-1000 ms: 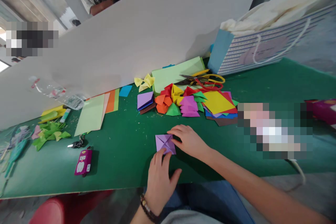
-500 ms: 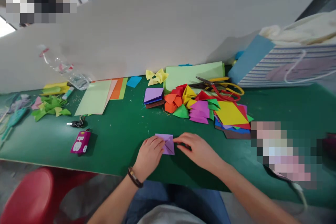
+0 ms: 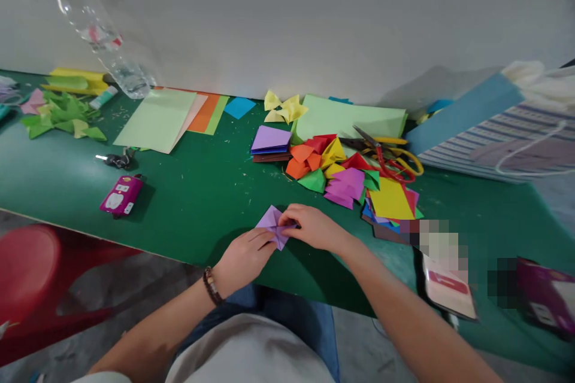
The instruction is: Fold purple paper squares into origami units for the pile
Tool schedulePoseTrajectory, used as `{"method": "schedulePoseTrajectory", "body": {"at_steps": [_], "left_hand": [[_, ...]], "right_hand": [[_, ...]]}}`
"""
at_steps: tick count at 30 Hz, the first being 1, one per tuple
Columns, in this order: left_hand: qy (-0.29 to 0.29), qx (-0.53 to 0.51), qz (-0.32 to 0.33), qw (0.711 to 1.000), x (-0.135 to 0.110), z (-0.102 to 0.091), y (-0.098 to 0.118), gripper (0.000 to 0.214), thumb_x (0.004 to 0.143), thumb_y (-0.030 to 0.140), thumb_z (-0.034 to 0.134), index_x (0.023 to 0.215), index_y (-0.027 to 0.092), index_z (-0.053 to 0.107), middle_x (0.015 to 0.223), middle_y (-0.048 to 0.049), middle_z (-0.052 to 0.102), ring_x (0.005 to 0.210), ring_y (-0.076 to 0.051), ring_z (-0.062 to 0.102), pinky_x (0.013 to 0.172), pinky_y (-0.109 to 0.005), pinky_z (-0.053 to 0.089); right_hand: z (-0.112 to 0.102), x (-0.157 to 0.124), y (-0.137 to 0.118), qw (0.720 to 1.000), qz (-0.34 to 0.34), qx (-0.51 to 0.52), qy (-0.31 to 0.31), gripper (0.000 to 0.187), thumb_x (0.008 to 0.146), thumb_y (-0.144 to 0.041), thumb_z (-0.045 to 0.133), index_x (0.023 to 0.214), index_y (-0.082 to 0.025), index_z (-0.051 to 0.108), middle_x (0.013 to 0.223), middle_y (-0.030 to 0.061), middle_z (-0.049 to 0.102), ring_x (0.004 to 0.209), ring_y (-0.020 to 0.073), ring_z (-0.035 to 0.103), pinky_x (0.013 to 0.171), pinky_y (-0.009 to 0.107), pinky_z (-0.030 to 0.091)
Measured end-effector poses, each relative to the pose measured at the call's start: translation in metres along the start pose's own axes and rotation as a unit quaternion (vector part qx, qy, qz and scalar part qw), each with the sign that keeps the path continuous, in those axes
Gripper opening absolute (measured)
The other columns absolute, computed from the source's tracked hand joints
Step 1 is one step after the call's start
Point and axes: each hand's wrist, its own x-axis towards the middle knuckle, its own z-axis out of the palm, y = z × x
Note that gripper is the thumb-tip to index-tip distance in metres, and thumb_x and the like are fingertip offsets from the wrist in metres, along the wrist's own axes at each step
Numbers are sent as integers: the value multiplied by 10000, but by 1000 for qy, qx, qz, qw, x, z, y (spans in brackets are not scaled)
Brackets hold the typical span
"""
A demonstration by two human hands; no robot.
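Grasping a folded lilac paper square [image 3: 271, 224] between left hand [image 3: 245, 260] and right hand [image 3: 312, 228]

A lilac origami paper [image 3: 272, 226], creased and folded into a pointed, diamond-like shape with its corners angled outward, is pinched between the left hand [image 3: 245, 261] and the right hand [image 3: 313, 228] above the green tabletop [image 3: 188, 203]

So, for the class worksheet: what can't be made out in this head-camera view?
Head view:
The folds of the lilac origami paper: the left hand and right hand cover them.
Striped paper bag: cut off by the right edge.
Purple packet: cut off by the right edge, partly blurred.
Pixelated patch: hides what lies beneath.
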Motion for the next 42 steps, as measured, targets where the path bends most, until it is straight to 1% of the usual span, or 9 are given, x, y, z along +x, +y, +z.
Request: {"method": "schedulePoseTrajectory", "body": {"at_steps": [3, 6, 8, 13, 16, 21, 28, 35, 42], "left_hand": [[-1, 2, 12, 1000, -6, -1, 2, 230, 952, 222, 464, 1112, 159, 616, 1182, -98, 635, 1255, -189, 507, 1084, -367, 435], [-28, 5, 22, 999, -7, -3, 1, 228, 941, 248, 497, 1127, 167, 600, 1204, -90, 629, 1283, -188, 484, 1121, -367, 398], [-40, 10, 21, 999, -5, -3, 1, 231, 934, 241, 510, 1130, 154, 594, 1206, -96, 625, 1287, -193, 480, 1124, -362, 390], [-34, 1, 11, 999, -3, -4, 1, 233, 929, 230, 514, 1138, 161, 590, 1221, -103, 614, 1294, -199, 473, 1096, -364, 412], [-51, 5, 13, 999, -3, -3, 1, 230, 941, 238, 490, 1136, 166, 591, 1238, -98, 608, 1300, -197, 464, 1094, -365, 410], [-58, -4, 12, 998, -3, -3, 1, 236, 939, 235, 486, 1141, 183, 597, 1243, -78, 613, 1292, -191, 470, 1090, -354, 404], [-61, -20, -7, 998, -4, -5, 2, 378, 945, 277, 460, 1311, 190, 498, 1300, -78, 578, 1261, -205, 482, 1082, -368, 384], [-84, 7, -1, 996, 0, -10, 5, 339, 948, 269, 457, 1276, 204, 519, 1287, -72, 573, 1252, -205, 476, 1066, -359, 381], [-83, 45, 23, 995, 3, -11, 4, 289, 955, 263, 459, 1219, 184, 546, 1220, -77, 593, 1185, -200, 518, 997, -350, 433]], "right_hand": [[-5, 4, 0, 1000, 10, -6, -19, 53, 825, -237, 634, 819, -212, 680, 825, 11, 633, 737, 136, 583, 660, 254, 406], [-6, 6, -3, 999, 18, -18, -26, 63, 827, -235, 634, 797, -212, 685, 815, 8, 639, 723, 132, 581, 648, 253, 390], [-5, 6, -5, 999, 31, -27, -20, 60, 823, -233, 639, 787, -213, 683, 812, 3, 636, 711, 128, 577, 640, 252, 383], [0, 4, -9, 998, 54, -44, 6, 56, 818, -214, 644, 767, -216, 668, 807, -8, 627, 707, 117, 573, 639, 244, 380], [2, 3, -9, 997, 64, -43, 15, 62, 822, -205, 638, 768, -218, 665, 805, -10, 628, 715, 116, 575, 655, 244, 387], [5, 0, -7, 997, 55, -41, 34, 85, 836, -209, 624, 759, -215, 660, 781, -2, 615, 717, 128, 569, 656, 255, 389], [3, 0, -6, 998, 36, -36, 23, 107, 854, -198, 604, 770, -214, 667, 793, 6, 627, 743, 139, 577, 678, 268, 393], [4, -1, -8, 997, 60, -37, 28, 102, 860, -213, 603, 793, -215, 680, 814, 12, 635, 734, 137, 576, 670, 267, 394], [4, -1, -10, 996, 66, -42, 33, 117, 862, -205, 595, 789, -215, 685, 815, 12, 631, 710, 127, 570, 652, 266, 385]]}}
